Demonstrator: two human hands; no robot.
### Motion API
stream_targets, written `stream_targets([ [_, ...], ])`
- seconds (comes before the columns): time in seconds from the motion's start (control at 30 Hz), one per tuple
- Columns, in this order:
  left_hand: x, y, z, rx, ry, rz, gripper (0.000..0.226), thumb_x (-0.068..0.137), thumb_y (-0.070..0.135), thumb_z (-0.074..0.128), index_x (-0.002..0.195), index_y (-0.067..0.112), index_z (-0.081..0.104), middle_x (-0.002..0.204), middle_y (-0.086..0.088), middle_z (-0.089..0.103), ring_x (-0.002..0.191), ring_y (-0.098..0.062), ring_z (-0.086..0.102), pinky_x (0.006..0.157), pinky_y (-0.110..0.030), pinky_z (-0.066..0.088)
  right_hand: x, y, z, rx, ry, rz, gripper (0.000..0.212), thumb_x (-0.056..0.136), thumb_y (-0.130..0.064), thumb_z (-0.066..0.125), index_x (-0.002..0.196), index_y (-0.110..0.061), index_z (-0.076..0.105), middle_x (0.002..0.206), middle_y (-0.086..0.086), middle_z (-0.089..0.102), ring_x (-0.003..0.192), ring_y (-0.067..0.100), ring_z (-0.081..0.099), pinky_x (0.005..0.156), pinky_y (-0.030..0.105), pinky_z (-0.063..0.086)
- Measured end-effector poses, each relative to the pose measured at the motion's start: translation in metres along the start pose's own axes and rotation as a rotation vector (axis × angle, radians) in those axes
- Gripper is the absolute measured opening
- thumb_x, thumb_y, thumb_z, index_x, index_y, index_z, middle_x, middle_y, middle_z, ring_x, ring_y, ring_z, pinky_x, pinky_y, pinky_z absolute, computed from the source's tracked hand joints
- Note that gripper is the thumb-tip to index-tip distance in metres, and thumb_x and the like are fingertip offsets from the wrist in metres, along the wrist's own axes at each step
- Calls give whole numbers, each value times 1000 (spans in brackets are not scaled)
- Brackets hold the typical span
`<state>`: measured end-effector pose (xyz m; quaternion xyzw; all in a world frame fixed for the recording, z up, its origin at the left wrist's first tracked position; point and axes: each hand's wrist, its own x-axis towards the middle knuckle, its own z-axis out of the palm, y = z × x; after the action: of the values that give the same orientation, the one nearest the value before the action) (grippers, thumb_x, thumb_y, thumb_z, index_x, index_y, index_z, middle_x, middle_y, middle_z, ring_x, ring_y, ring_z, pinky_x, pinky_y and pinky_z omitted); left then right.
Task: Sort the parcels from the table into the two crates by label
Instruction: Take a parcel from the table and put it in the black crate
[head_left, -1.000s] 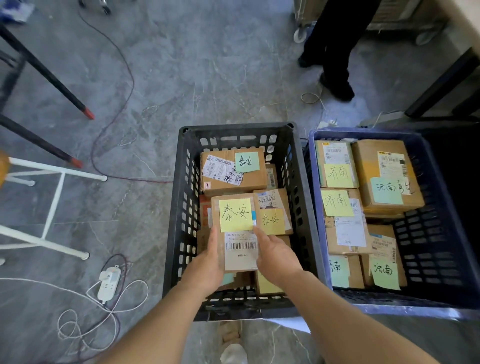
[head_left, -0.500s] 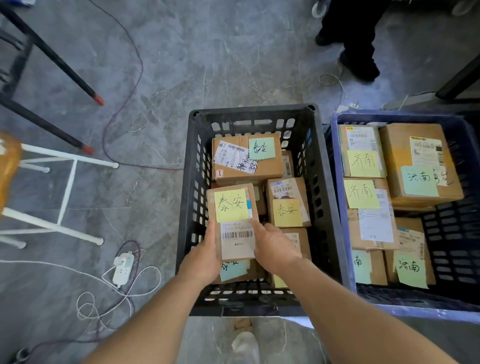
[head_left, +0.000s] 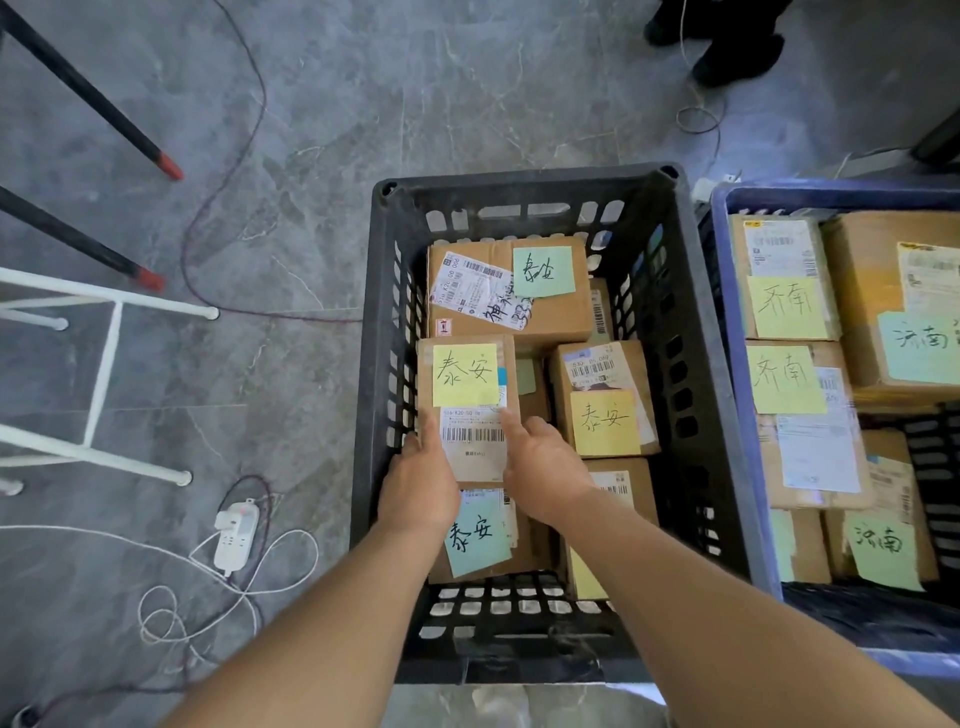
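Both my hands hold a small cardboard parcel (head_left: 467, 400) with a yellow note and a barcode label. It sits low inside the black crate (head_left: 519, 179), close to the crate's left wall. My left hand (head_left: 418, 483) grips the parcel's near left side with the thumb on top. My right hand (head_left: 545, 467) grips its near right side. Under and around it lie other parcels with the same note, one with a green note (head_left: 543, 270) and one with a yellow note (head_left: 605, 421). The blue crate (head_left: 724, 312) stands to the right with differently labelled parcels (head_left: 789, 306).
On the grey floor to the left lie a white power strip (head_left: 236, 535) and loose cables. Farther left are a white stool frame (head_left: 104, 364) and black legs with red tips (head_left: 150, 280). A person's dark shoes (head_left: 727, 57) are at the top right.
Both hands have lowered the parcel deeper into the black crate and shifted it left, next to the left wall. My head has moved closer over the crate.
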<state>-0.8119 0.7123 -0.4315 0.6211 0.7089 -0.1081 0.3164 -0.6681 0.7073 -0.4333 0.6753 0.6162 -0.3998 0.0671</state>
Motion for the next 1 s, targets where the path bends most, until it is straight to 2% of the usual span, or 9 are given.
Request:
stream_targets([
  [0.33, -33, 3, -4, 83, -51, -39, 91, 94, 15, 56, 154, 18, -13, 134, -7, 49, 112, -22, 53, 86, -34, 51, -37, -1, 11, -19, -67, 45, 77, 96, -15, 49, 154, -23, 1, 132, 6, 43, 116, 21, 47, 98, 36, 48],
  [0.47, -55, -1, 3, 34, -99, -90, 84, 96, 14, 51, 154, 15, -9, 141, -7, 45, 120, -23, 49, 94, -36, 50, -63, 4, 24, -49, -123, 17, 71, 97, -23, 50, 154, -21, 7, 129, 5, 46, 114, 20, 48, 95, 33, 48],
  [0.53, -61, -1, 6, -69, -96, -126, 83, 95, 14, 51, 154, 14, -7, 151, -8, 35, 131, -25, 41, 102, -38, 46, -64, 6, 20, -70, -20, 1, 55, 98, -28, 48, 147, -19, 25, 122, 3, 48, 106, 17, 50, 85, 28, 51],
  [0.6, -70, 3, 9, -164, -78, -162, 83, 96, 13, 50, 154, 15, -8, 161, -10, 12, 144, -27, 24, 113, -40, 36, -54, 8, 10, -65, 140, -17, 44, 97, -30, 48, 138, -19, 36, 121, 1, 45, 107, 15, 47, 85, 25, 51],
  [0.7, -87, 13, 17, -336, -11, -242, 83, 97, 13, 49, 154, 16, -11, 163, -8, -7, 148, -29, 10, 117, -41, 28, -29, 8, -14, -100, 219, -59, 65, 95, -27, 52, 150, -22, 18, 148, 10, 27, 135, 24, 30, 110, 34, 36],
  [0.77, -96, 17, 25, -449, 35, -323, 84, 96, 11, 51, 154, 15, -9, 161, -9, -1, 144, -31, 21, 111, -42, 38, -15, 6, -27, -205, 118, -83, 78, 97, -26, 52, 154, -28, -1, 161, 8, 0, 148, 28, 7, 119, 40, 14],
  [0.83, -97, 20, 30, -534, 23, -419, 84, 95, 10, 53, 154, 16, -5, 155, -14, 10, 136, -33, 32, 106, -45, 42, -6, 5, -32, -266, 31, -119, 81, 97, -22, 50, 154, -30, -7, 163, 4, -4, 149, 26, 0, 120, 40, 9],
  [0.93, -89, 22, 27, -631, -10, -452, 75, 93, 7, 53, 153, 16, 8, 143, -17, 30, 121, -33, 47, 95, -45, 51, -5, 8, -30, -215, -13, -106, 81, 93, -11, 50, 155, -30, 1, 157, 5, 19, 144, 25, 17, 116, 38, 24],
  [1.0, -82, 23, 18, -666, 12, -427, 72, 94, 6, 52, 154, 17, 13, 142, -16, 34, 120, -31, 49, 91, -37, 52, -10, 14, -28, -184, 15, -56, 80, 90, -9, 51, 154, -32, 8, 145, 8, 31, 131, 25, 31, 106, 36, 36],
])
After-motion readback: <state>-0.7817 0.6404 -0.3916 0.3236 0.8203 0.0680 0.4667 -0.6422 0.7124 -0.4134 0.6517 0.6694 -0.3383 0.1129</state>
